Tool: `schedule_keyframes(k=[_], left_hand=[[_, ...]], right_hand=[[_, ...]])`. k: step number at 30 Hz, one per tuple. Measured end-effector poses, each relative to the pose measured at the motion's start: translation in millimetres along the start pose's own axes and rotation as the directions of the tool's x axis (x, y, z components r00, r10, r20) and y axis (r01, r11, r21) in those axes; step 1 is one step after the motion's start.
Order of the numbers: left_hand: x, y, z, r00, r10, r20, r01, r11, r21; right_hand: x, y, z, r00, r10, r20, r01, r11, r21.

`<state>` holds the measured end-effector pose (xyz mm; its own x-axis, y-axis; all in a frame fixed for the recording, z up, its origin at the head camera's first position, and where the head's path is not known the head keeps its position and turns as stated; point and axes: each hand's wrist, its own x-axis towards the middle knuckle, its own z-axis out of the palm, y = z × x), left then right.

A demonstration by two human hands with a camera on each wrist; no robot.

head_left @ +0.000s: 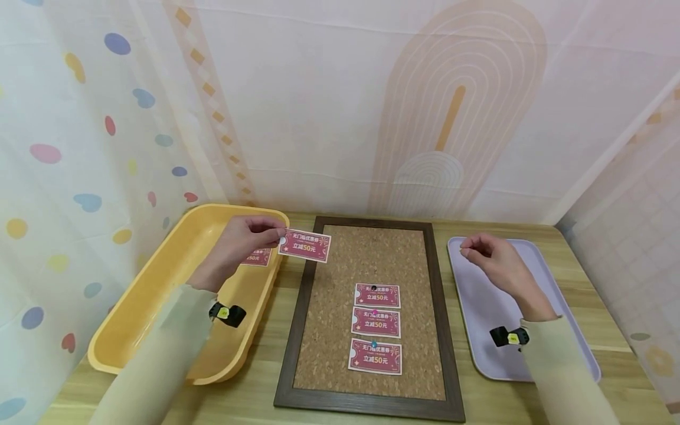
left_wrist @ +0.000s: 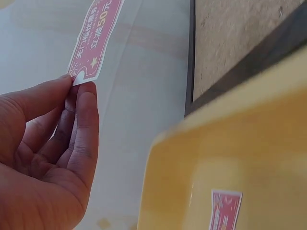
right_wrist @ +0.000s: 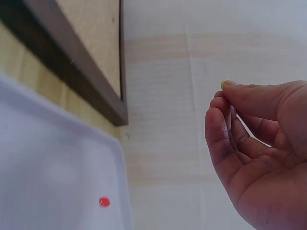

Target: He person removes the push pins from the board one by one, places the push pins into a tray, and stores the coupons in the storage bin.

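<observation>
My left hand [head_left: 241, 245] pinches a pink paper coupon [head_left: 305, 245] by its left end, above the gap between the yellow bin and the framed cork board [head_left: 334, 283]. Between thumb and forefinger, my right hand [head_left: 494, 265] holds a small yellow-green thumbtack [right_wrist: 225, 83], mostly covered by the fingertips. That hand is over the far left part of the lilac tray [head_left: 462, 295]. Three coupons are on the cork in a column: the top coupon [head_left: 377, 297] has a black tack, the middle coupon [head_left: 376, 323] a pink one, the lowest coupon [head_left: 375, 359] a blue one.
A yellow bin [head_left: 133, 295] stands to the left, with another coupon [left_wrist: 225, 208] inside. One red tack [right_wrist: 104, 201] lies in the lilac tray. The dark wooden frame [head_left: 372, 407] borders the board on the wood-grain table [head_left: 239, 401]. Patterned curtains [head_left: 329, 118] hang behind.
</observation>
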<state>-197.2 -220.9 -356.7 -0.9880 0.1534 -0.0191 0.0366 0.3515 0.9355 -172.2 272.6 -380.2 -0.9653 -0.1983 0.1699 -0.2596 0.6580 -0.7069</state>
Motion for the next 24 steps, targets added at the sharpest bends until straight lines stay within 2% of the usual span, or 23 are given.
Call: schedule_keyframes(k=[11,24], left_hand=[[-7.2,-13.9,-30.5,0.999,-0.05,-0.01,0.05,0.996,0.07],[-14.1,-34.4,-61.7,0.999,-0.042,0.006,0.041,0.999,0.026]], right_hand=[[-5.0,18,-7,1.0,-0.005,0.005,0.005,0.999,-0.037],[-5.4,38,-17,0.999,0.011,0.038,-0.008,0.998,-0.069]])
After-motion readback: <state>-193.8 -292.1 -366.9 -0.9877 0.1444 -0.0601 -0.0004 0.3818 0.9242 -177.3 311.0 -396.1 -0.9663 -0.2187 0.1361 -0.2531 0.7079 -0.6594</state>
